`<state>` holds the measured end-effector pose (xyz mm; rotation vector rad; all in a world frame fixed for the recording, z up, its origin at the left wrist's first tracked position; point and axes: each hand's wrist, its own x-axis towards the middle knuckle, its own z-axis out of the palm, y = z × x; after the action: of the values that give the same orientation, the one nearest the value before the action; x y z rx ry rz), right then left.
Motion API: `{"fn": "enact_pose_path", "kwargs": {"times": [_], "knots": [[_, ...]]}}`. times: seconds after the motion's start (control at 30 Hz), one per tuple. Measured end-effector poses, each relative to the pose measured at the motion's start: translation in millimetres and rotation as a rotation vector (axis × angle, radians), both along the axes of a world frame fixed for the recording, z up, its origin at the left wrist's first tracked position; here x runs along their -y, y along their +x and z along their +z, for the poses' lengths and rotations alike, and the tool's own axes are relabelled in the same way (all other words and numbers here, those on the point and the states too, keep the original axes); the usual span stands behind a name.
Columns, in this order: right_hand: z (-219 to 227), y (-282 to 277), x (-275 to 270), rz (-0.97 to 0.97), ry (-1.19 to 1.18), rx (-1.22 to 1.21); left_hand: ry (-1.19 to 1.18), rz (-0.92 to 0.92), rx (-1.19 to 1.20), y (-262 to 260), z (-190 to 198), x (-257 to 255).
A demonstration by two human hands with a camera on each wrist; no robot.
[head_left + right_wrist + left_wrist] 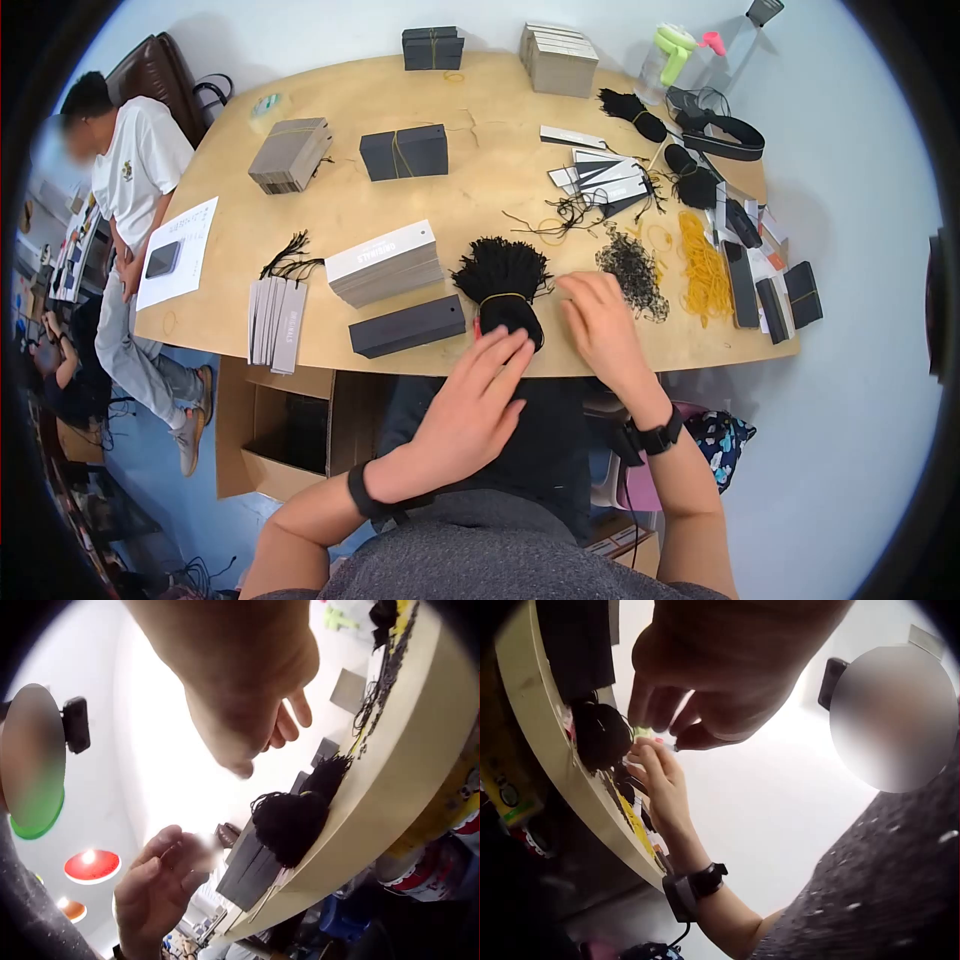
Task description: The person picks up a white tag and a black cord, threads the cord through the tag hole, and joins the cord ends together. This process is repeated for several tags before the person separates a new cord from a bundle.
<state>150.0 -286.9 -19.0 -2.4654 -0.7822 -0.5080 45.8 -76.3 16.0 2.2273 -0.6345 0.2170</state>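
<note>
A thick bundle of black cords (503, 262), bound with a yellow rubber band, lies near the table's front edge with its loose ends fanned away from the person. Over its near, rounded end is the left hand (462, 418), fingers extended and overlapping it in the head view. The right hand (603, 328) is just right of the bundle, its fingers loosely bent and holding nothing. In the right wrist view the bundle (289, 825) sits below the right hand (251, 705), apart from it. Left of the bundle stand a dark box-like stack (408, 327) and a row of white-faced tags (385, 262).
Small black loops (632, 272) and a heap of yellow rubber bands (704, 265) lie to the right. Corded grey tags (277, 322) are at the left. Banded dark stacks (404, 153), a pitcher (665, 62) and more black cord bundles (690, 175) stand further back. A person (140, 160) sits at left.
</note>
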Motion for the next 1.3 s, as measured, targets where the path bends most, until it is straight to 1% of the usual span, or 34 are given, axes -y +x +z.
{"fn": "enact_pose_path", "kwargs": {"times": [0.03, 0.07, 0.1, 0.17, 0.2, 0.23, 0.3, 0.33, 0.37, 0.4, 0.43, 0.5, 0.53, 0.6, 0.67, 0.7, 0.73, 0.77, 0.83, 0.97, 1.0, 1.03, 1.07, 1.1, 1.17, 1.2, 1.27, 1.3], "knots": [[-9, 4, 0, -0.005, 0.000, 0.002, 0.147, 0.049, 0.095, 6, -5, 10], [-17, 9, -1, 0.034, -0.031, 0.043, 0.267, 0.087, 0.109, 10, -12, 18], [-19, 13, -1, 0.073, -0.063, 0.084, 0.264, 0.083, 0.114, 15, -22, 21], [-16, 14, 5, 0.046, -0.038, 0.058, 0.476, 0.147, 0.119, 21, -40, 26], [-16, 16, 11, 0.002, -0.060, 0.054, 0.414, 0.141, 0.118, 23, -44, 27], [-16, 18, 17, -0.043, -0.082, 0.048, 0.411, 0.141, 0.116, 25, -47, 27], [-7, 24, 24, -0.059, -0.089, 0.049, 0.313, 0.129, 0.153, 31, -52, 26], [0, 29, 26, -0.112, -0.052, 0.064, 0.309, 0.128, 0.152, 39, -53, 27], [5, 36, 27, -0.164, -0.015, 0.078, 0.256, 0.137, 0.154, 49, -53, 28], [8, 46, 29, -0.166, 0.009, 0.089, 0.204, 0.145, 0.155, 55, -52, 28], [8, 58, 31, -0.170, 0.006, 0.088, 0.202, 0.141, 0.155, 55, -52, 29], [6, 84, 35, -0.283, -0.104, 0.037, 0.304, 0.171, 0.121, 55, -50, 30], [6, 96, 36, -0.290, -0.103, 0.040, 0.437, 0.180, 0.145, 50, -44, 30], [7, 118, 35, -0.386, -0.132, 0.021, 0.425, 0.186, 0.143, 44, -38, 31], [3, 140, 35, -0.405, -0.153, 0.040, 0.409, 0.197, 0.139, 39, -30, 30], [3, 149, 36, -0.426, -0.173, 0.054, 0.363, 0.150, 0.155, 36, -25, 29], [2, 156, 35, -0.469, -0.188, 0.004, 0.318, 0.103, 0.169, 32, -21, 28], [-1, 164, 36, -0.468, -0.189, 0.005, 0.317, 0.104, 0.169, 28, -19, 28], [-12, 176, 37, -0.441, -0.271, -0.013, 0.249, 0.032, 0.190, 21, -17, 26], [3, 175, 31, -0.400, -0.215, -0.069, 0.193, -0.020, 0.218, 19, -14, 16], [12, 177, 31, -0.313, 0.014, -0.235, 0.193, -0.018, 0.218, 19, -14, 12], [20, 179, 30, -0.218, 0.243, -0.400, 0.101, -0.076, 0.177, 18, -14, 8], [35, 174, 27, -0.182, 0.305, -0.444, 0.010, -0.134, 0.136, 18, -14, 3], [55, 166, 23, -0.177, 0.303, -0.448, 0.011, -0.128, 0.133, 16, -14, -2], [95, 150, 11, -0.032, 0.527, -0.584, -0.141, -0.050, -0.079, 11, -12, -13], [110, 144, 7, 0.026, 0.547, -0.582, -0.141, 0.004, -0.051, 12, -11, -17], [134, 134, -1, 0.151, 0.572, -0.562, -0.148, 0.013, -0.056, 9, -13, -23], [144, 128, -7, 0.154, 0.573, -0.562, -0.157, 0.018, -0.061, 8, -14, -26]]}}
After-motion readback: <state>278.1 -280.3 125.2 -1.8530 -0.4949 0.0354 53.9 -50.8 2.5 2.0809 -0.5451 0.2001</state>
